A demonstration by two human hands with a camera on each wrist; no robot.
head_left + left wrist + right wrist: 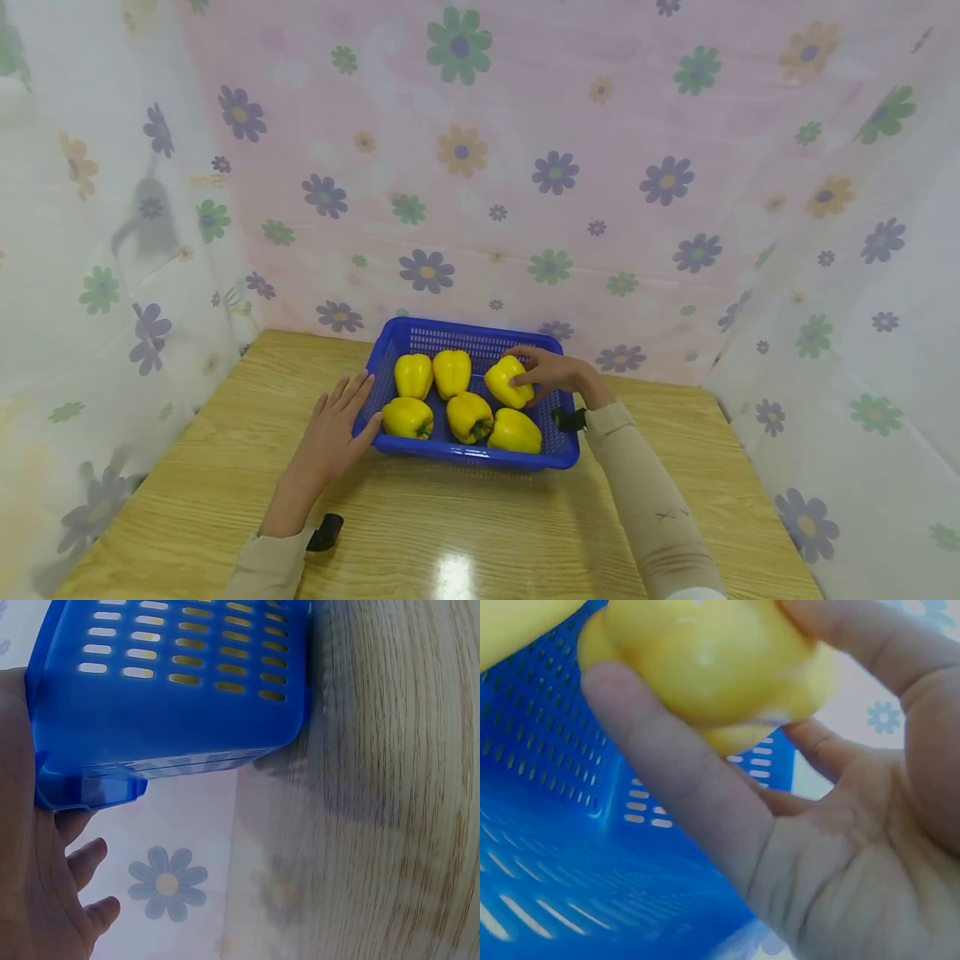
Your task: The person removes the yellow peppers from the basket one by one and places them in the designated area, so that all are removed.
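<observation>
A yellow bell pepper (507, 380) is gripped by my right hand (553, 372) at the right rear of a blue plastic basket (472, 452). In the right wrist view, thumb and fingers wrap the same pepper (705, 667), with the basket's slotted wall (547, 727) behind it. Several more yellow bell peppers (452, 374) lie in the basket, two at the back and others along the front. My left hand (330, 433) rests with spread, straight fingers against the basket's left rim. The left wrist view shows that hand (37, 885) at the basket's corner (90, 787).
The basket stands on a wood-grain table (435, 517) near its back edge. A flower-patterned sheet (495, 208) hangs behind the table and along both sides. Black straps (325, 532) show at both wrists.
</observation>
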